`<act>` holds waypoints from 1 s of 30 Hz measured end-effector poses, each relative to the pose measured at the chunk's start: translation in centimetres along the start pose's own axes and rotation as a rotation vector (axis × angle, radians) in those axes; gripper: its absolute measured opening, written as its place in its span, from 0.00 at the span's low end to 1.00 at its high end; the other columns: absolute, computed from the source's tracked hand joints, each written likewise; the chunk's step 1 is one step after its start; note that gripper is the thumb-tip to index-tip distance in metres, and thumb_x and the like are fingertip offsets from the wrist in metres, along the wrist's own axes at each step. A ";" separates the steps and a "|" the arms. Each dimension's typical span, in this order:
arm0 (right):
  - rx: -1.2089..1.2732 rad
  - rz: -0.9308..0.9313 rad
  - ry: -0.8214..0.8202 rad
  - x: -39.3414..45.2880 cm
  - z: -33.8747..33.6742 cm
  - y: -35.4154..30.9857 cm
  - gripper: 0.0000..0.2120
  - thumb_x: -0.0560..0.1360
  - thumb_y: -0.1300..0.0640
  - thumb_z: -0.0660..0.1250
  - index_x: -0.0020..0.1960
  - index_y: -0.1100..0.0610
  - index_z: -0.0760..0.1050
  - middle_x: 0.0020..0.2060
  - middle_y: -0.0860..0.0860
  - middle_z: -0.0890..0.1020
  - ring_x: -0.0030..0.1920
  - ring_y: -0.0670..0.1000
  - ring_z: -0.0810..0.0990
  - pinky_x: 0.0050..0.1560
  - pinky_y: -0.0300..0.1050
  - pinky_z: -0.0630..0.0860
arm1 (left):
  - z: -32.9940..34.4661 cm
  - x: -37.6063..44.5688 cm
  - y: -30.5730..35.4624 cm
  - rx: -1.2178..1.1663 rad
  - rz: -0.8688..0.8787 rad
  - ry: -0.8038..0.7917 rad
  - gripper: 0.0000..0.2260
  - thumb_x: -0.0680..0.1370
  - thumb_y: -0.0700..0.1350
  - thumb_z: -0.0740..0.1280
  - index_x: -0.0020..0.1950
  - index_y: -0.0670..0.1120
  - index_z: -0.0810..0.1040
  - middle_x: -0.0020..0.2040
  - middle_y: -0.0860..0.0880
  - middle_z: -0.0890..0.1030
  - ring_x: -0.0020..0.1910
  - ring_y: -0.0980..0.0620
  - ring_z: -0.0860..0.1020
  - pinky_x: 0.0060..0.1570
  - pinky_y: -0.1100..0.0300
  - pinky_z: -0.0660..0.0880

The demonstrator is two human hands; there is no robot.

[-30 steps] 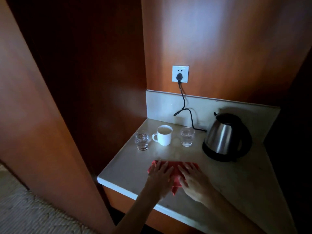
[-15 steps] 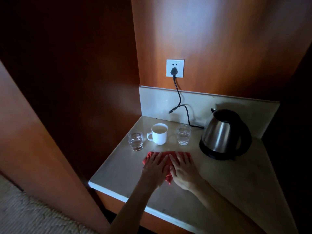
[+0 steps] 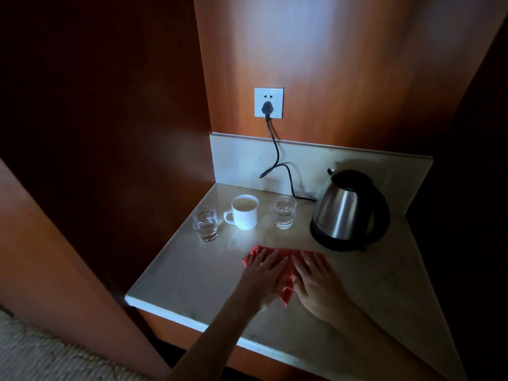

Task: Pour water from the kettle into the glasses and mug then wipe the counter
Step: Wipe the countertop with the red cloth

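Both my hands lie flat on the red cloth, a little below the middle of the frame. My left hand covers the cloth's left part with its fingers straight and slightly spread, pointing toward the top of the frame; my right hand lies beside it on the cloth's right part, fingers likewise straight and pressed down, so neither hand is curled round anything. A strip of the cloth shows between the two hands, and its upper edge peeks out past my fingertips. The cloth lies on the pale stone counter, which fills the lower middle and right of the frame. Above the cloth, toward the centre, three vessels stand in a row: a clear glass at the left with water in it, the white mug in the middle with its handle turned to the left, and a second clear glass to the right, also holding water. At centre right the steel kettle stands upright on its black base, well apart from my hands. Its black cord runs up the pale backsplash to a white wall socket set in the wooden panel above.
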State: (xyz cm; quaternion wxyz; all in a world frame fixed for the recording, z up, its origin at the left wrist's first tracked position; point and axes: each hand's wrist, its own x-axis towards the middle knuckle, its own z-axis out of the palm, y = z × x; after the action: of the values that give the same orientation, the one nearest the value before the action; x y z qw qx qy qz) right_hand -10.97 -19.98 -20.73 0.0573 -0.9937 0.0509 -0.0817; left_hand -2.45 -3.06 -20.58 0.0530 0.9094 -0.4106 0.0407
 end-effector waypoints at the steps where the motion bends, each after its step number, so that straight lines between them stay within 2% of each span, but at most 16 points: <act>1: 0.005 0.024 -0.010 0.5 0.0 -0.2 0.25 0.78 0.47 0.58 0.67 0.59 0.79 0.65 0.61 0.79 0.62 0.67 0.79 0.64 0.66 0.74 | -0.3 0.5 -0.1 -0.037 0.009 0.031 0.22 0.80 0.59 0.55 0.69 0.53 0.75 0.67 0.47 0.77 0.64 0.39 0.76 0.65 0.41 0.72; 5: -0.010 0.058 -0.018 2.2 0.2 -2.6 0.26 0.77 0.47 0.56 0.66 0.60 0.80 0.65 0.60 0.80 0.60 0.70 0.80 0.61 0.70 0.75 | -0.8 0.8 -2.2 -0.021 0.043 0.135 0.21 0.81 0.59 0.55 0.72 0.55 0.72 0.70 0.48 0.74 0.68 0.43 0.72 0.70 0.47 0.66; 8: -0.039 0.054 -0.009 3.1 0.8 -5.5 0.27 0.77 0.46 0.54 0.67 0.57 0.80 0.67 0.55 0.79 0.59 0.71 0.80 0.60 0.71 0.75 | -1.1 -0.2 -4.6 -0.017 0.026 0.190 0.20 0.81 0.58 0.56 0.70 0.55 0.73 0.69 0.49 0.76 0.67 0.45 0.74 0.68 0.49 0.69; 10: -0.027 0.054 -0.022 4.0 1.2 -7.3 0.27 0.76 0.46 0.54 0.67 0.57 0.79 0.66 0.56 0.80 0.58 0.74 0.79 0.59 0.73 0.74 | -1.1 -0.8 -6.3 0.008 0.015 0.224 0.19 0.81 0.57 0.56 0.70 0.55 0.74 0.68 0.50 0.76 0.65 0.45 0.74 0.67 0.52 0.69; 15: 0.071 0.131 -0.086 6.6 2.2 -9.8 0.29 0.75 0.45 0.54 0.63 0.61 0.82 0.61 0.60 0.83 0.55 0.78 0.78 0.56 0.78 0.73 | -1.5 -0.6 -9.5 -0.064 0.001 0.184 0.20 0.81 0.57 0.55 0.72 0.56 0.71 0.71 0.49 0.74 0.68 0.43 0.70 0.68 0.48 0.69; 19: 0.119 0.160 -0.102 7.8 2.5 -10.7 0.29 0.76 0.46 0.53 0.64 0.63 0.81 0.61 0.62 0.82 0.56 0.79 0.77 0.56 0.78 0.72 | -0.8 0.9 -12.0 -0.065 0.080 0.083 0.23 0.83 0.58 0.49 0.76 0.54 0.66 0.74 0.50 0.69 0.74 0.47 0.65 0.73 0.48 0.59; 24: 0.096 0.145 -0.065 8.7 2.5 -10.8 0.29 0.75 0.46 0.54 0.63 0.62 0.81 0.61 0.61 0.82 0.56 0.77 0.79 0.58 0.76 0.73 | -1.7 1.4 -11.9 -0.119 0.165 0.173 0.21 0.82 0.52 0.55 0.74 0.48 0.69 0.73 0.49 0.72 0.73 0.51 0.65 0.76 0.53 0.53; 27: 0.061 0.110 -0.057 8.8 2.7 -10.5 0.28 0.76 0.46 0.54 0.65 0.62 0.80 0.63 0.61 0.81 0.58 0.74 0.79 0.61 0.74 0.72 | -1.6 1.4 -12.1 -0.122 0.171 0.170 0.22 0.83 0.53 0.54 0.76 0.49 0.66 0.73 0.49 0.70 0.75 0.51 0.64 0.76 0.50 0.56; 30: 0.039 0.095 -0.054 9.0 2.9 -10.1 0.29 0.76 0.45 0.54 0.65 0.61 0.80 0.63 0.60 0.82 0.58 0.73 0.79 0.61 0.73 0.73 | -1.3 1.2 -12.4 -0.144 0.152 0.142 0.22 0.84 0.55 0.53 0.77 0.51 0.64 0.73 0.46 0.68 0.73 0.47 0.65 0.73 0.47 0.61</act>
State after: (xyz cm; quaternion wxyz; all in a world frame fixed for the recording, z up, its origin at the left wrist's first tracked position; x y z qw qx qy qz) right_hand -0.74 -10.72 -20.91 0.0820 -0.9907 0.0948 -0.0530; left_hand 7.65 4.38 -19.90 0.1439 0.8643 -0.4754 0.0790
